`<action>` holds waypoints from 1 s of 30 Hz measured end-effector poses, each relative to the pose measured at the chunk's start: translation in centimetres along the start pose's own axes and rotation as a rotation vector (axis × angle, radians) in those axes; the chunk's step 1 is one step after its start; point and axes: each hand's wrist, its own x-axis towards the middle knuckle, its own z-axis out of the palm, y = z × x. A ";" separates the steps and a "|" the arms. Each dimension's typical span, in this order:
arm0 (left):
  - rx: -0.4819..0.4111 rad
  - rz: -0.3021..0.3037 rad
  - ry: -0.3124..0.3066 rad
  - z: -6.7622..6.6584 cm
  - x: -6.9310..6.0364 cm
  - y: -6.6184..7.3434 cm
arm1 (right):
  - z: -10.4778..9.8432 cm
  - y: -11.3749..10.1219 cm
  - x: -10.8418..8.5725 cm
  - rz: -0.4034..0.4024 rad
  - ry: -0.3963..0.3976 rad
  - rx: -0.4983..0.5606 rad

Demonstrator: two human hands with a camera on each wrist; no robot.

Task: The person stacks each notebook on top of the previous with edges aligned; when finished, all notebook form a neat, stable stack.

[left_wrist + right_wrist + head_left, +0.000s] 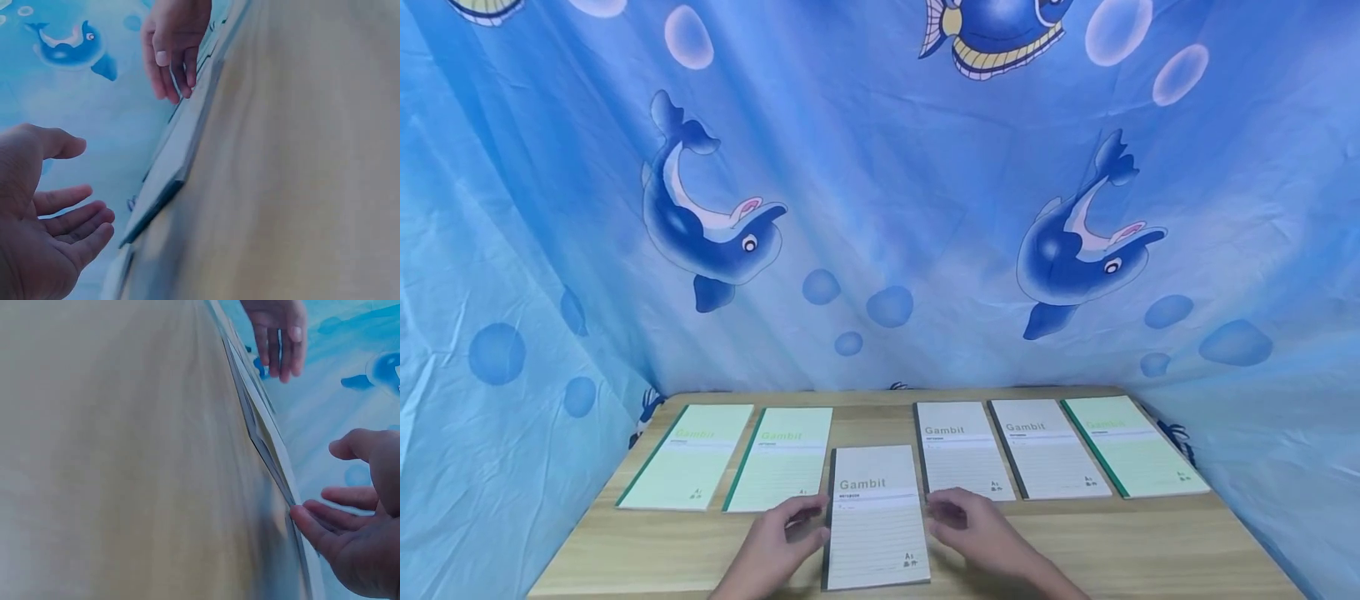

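A notebook with a pale grey-white cover and a dark spine [878,508] lies front and centre on the table, its "Gambit" title upright. My left hand [778,542] is beside its spine, fingers loosely bent and thumb apart. At the opposite edge my right hand [981,529] is held in a similar relaxed curve. Neither hand grips the notebook. In the left wrist view, a gap shows between the left hand [53,219] and the notebook [165,165]. One fingertip of the right hand [359,531] appears at the notebook's edge in the right wrist view; contact is unclear.
Behind, two green-spined notebooks [688,458] [781,467] lie at the left. Two dark-spined notebooks [962,450] [1048,450] and a green-spined notebook [1135,446] lie at the right. A blue sea-print curtain [880,208] surrounds the wooden table [647,542].
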 end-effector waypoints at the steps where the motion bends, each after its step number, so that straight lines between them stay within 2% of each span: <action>1: -0.031 -0.017 -0.025 -0.1 -0.2 -0.2 | 0.1 0.1 -0.3 0.022 0.005 0.032; 6: -0.117 -0.099 -0.114 -0.2 -0.4 -1.4 | 0.1 0.2 -1.4 0.135 -0.026 0.212; 9: -0.157 -0.135 -0.142 -0.3 -0.4 -2.0 | 0.1 0.1 -1.7 0.190 -0.048 0.335; 13: -0.194 -0.126 -0.175 -0.5 -0.8 -2.4 | 0.4 0.0 -2.1 0.236 -0.072 0.440; 18: -0.256 -0.090 -0.210 -0.2 -1.3 -2.3 | 1.0 -0.2 -2.4 0.242 -0.066 0.466; 23: -0.292 -0.146 -0.228 0.2 -1.2 -2.2 | 1.6 -0.5 -2.4 0.249 -0.049 0.460; 30: -0.371 -0.198 -0.147 0.8 -1.0 -2.3 | 1.8 -0.6 -2.4 0.271 -0.027 0.447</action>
